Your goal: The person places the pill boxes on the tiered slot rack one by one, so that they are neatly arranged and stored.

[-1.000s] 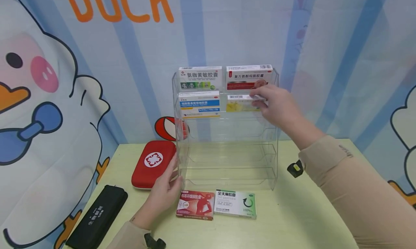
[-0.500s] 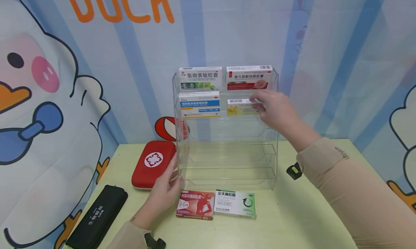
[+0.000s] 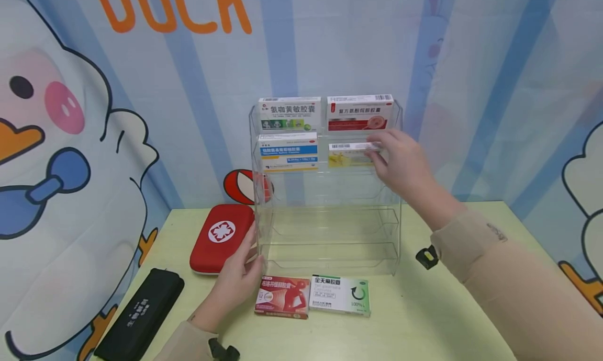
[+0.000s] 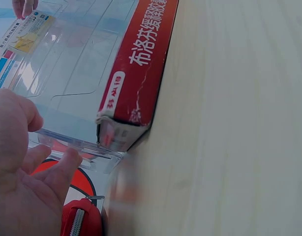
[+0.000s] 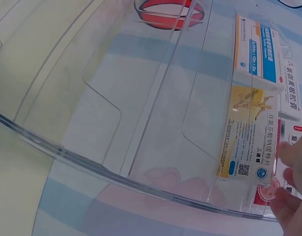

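A clear tiered display rack [image 3: 330, 225] stands upright on the table. My left hand [image 3: 240, 272] grips its lower left side, thumb and fingers around the side panel in the left wrist view. In the second tier's right half sits a white-and-yellow medicine box [image 3: 347, 157]; my right hand [image 3: 400, 159] pinches its upper right corner. The right wrist view shows fingertips [image 5: 287, 153] at the box's top edge. Left of it is a blue-and-white medicine box [image 3: 288, 153]. The top tier holds a green-and-white box [image 3: 289, 112] and a red-and-white box [image 3: 360, 112].
A red ibuprofen box [image 3: 282, 297] and a white-and-green capsule box [image 3: 340, 295] lie side by side before the rack. Left of it lie a red zipped case [image 3: 221, 240] with a white emblem and a black pouch [image 3: 141, 314]. A printed curtain [image 3: 330, 42] hangs behind.
The white-and-yellow box has moved down slightly into the second tier, with my right hand lowering along with it. My left hand stays at the rack's side.
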Motion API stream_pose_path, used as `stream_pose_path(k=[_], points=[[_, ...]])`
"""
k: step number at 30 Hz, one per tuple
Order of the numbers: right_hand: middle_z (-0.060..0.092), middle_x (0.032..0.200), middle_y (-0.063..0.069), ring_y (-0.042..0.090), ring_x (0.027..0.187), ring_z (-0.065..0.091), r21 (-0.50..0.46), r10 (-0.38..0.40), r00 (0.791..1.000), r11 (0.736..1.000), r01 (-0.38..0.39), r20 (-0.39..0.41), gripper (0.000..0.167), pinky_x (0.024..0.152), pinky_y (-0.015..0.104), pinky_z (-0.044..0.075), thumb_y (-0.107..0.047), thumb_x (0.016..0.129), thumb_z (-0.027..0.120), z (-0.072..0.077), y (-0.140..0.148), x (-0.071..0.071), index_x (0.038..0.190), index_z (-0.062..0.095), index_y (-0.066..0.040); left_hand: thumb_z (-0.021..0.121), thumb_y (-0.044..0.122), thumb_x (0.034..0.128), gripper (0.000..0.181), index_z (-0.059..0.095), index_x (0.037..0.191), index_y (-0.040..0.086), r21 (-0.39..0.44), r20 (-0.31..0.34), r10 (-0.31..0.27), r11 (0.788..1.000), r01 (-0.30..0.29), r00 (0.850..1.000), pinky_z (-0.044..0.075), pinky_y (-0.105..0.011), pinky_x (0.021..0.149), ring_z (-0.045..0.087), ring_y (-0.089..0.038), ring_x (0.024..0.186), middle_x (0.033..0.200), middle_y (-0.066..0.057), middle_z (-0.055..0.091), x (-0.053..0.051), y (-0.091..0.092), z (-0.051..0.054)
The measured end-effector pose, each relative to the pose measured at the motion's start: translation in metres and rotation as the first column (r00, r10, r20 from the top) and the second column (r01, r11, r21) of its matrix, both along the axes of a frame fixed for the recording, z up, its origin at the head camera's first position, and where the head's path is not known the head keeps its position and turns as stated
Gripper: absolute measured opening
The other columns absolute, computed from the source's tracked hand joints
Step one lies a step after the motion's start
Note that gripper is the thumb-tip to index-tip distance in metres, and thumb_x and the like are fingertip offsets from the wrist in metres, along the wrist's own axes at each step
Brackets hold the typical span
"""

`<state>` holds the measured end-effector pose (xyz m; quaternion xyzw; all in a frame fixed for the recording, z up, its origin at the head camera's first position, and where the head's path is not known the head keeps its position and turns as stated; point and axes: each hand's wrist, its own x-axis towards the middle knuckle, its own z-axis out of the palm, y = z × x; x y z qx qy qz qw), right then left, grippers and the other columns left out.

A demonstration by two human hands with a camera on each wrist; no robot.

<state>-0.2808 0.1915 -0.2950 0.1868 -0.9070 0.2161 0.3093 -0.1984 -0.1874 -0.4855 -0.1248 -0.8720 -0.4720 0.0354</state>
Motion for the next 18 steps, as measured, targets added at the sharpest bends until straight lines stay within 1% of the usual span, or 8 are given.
stream_pose_path(k=[2, 3, 5, 6, 10, 13, 18], points=[[0.077, 0.126, 0.02, 0.043, 0.117, 0.072, -0.027, 0.03, 0.995, 0.999, -0.033, -0.095, 0.028, 0.101, 0.06, 0.062, -0.011, 0.101, 0.079, -0.004, 0.0, 0.003, 0.126, 0.075, -0.001, 0.068, 0.012, 0.1066, 0.096, 0.012, 0.176, 0.046, -0.004, -0.003, -0.002, 1.0, 0.002, 1.0, 0.058, -0.054, 0.113, 0.054, -0.04, 0.156, 0.181, -0.005, 0.036, 0.0, 0.0, 0.0], [0.077, 0.125, 0.019, 0.042, 0.116, 0.072, -0.036, 0.044, 0.99, 0.998, -0.049, -0.131, 0.028, 0.1, 0.06, 0.062, -0.011, 0.1, 0.08, -0.007, 0.0, 0.004, 0.126, 0.075, -0.001, 0.068, 0.011, 0.1066, 0.096, 0.011, 0.176, 0.045, -0.006, -0.003, -0.002, 1.0, 0.002, 1.0, 0.058, -0.054, 0.113, 0.054, -0.04, 0.156, 0.181, -0.005, 0.036, 0.0, -0.001, 0.0], [0.078, 0.124, 0.019, 0.041, 0.115, 0.073, -0.042, 0.07, 0.982, 0.996, -0.078, -0.174, 0.03, 0.096, 0.059, 0.064, -0.012, 0.099, 0.081, -0.013, 0.0, 0.008, 0.126, 0.075, -0.001, 0.068, 0.011, 0.1067, 0.096, 0.011, 0.176, 0.045, -0.007, -0.003, -0.003, 1.0, 0.003, 1.0, 0.058, -0.053, 0.114, 0.054, -0.04, 0.156, 0.181, -0.005, 0.036, 0.0, -0.001, -0.001], [0.078, 0.124, 0.018, 0.041, 0.114, 0.074, -0.043, 0.083, 0.98, 0.995, -0.092, -0.18, 0.031, 0.094, 0.058, 0.065, -0.013, 0.099, 0.082, -0.017, 0.0, 0.01, 0.127, 0.074, -0.001, 0.068, 0.011, 0.1067, 0.096, 0.011, 0.176, 0.045, -0.006, -0.001, -0.003, 1.0, 0.003, 1.0, 0.058, -0.053, 0.114, 0.054, -0.04, 0.156, 0.181, -0.005, 0.036, -0.001, -0.001, -0.001], [0.078, 0.123, 0.018, 0.039, 0.113, 0.076, -0.038, 0.123, 0.978, 0.991, -0.131, -0.171, 0.038, 0.093, 0.056, 0.067, -0.016, 0.098, 0.084, -0.036, -0.002, 0.02, 0.13, 0.072, 0.0, 0.068, 0.011, 0.1068, 0.096, 0.011, 0.176, 0.045, -0.005, 0.002, -0.003, 1.0, 0.003, 1.0, 0.058, -0.054, 0.114, 0.054, -0.04, 0.156, 0.181, -0.006, 0.036, -0.001, -0.001, -0.001], [0.078, 0.12, 0.018, 0.037, 0.112, 0.076, -0.043, 0.155, 0.976, 0.986, -0.164, -0.152, 0.041, 0.096, 0.055, 0.067, -0.016, 0.097, 0.085, -0.052, -0.004, 0.03, 0.132, 0.071, 0.0, 0.068, 0.011, 0.1068, 0.096, 0.011, 0.176, 0.045, -0.006, 0.003, -0.005, 1.0, 0.005, 1.0, 0.058, -0.054, 0.114, 0.053, -0.041, 0.156, 0.181, -0.007, 0.036, -0.001, -0.001, -0.001], [0.079, 0.12, 0.016, 0.033, 0.11, 0.076, -0.051, 0.193, 0.975, 0.979, -0.199, -0.108, 0.046, 0.095, 0.052, 0.067, -0.015, 0.094, 0.088, -0.076, -0.008, 0.045, 0.134, 0.07, -0.001, 0.068, 0.012, 0.1069, 0.097, 0.01, 0.176, 0.049, -0.004, 0.01, -0.003, 1.0, 0.003, 1.0, 0.058, -0.053, 0.114, 0.053, -0.039, 0.157, 0.181, -0.005, 0.035, 0.0, -0.001, -0.001]])
